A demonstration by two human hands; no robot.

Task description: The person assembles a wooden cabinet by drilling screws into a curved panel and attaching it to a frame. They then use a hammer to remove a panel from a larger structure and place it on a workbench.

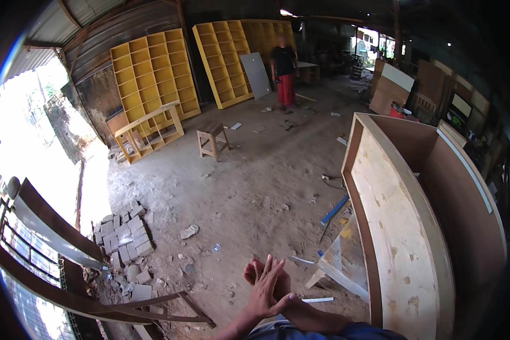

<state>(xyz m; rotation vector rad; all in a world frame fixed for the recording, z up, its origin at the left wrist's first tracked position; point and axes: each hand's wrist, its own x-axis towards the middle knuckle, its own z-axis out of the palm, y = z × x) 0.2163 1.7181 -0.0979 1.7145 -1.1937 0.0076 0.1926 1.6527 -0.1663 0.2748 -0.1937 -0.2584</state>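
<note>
My two hands meet palm to palm low in the middle of the head view, above the dirt floor. My left hand [262,296] lies over the other with its fingers stretched out and its thumb pointing right. Behind it my right hand [283,281] is partly hidden; some of its loosely bent fingers show past the left hand's far side. No object shows in either hand. To the right stands a large open wooden cabinet frame [394,226] with pale, patched panels.
Stacked paving blocks [124,235] and rubble lie at left, near a slanted wooden frame [153,306]. A wooden stool [212,139] stands ahead. Farther back are yellow shelf units [156,73] and a standing person [284,71]. A blue strip [335,209] lies beside the cabinet.
</note>
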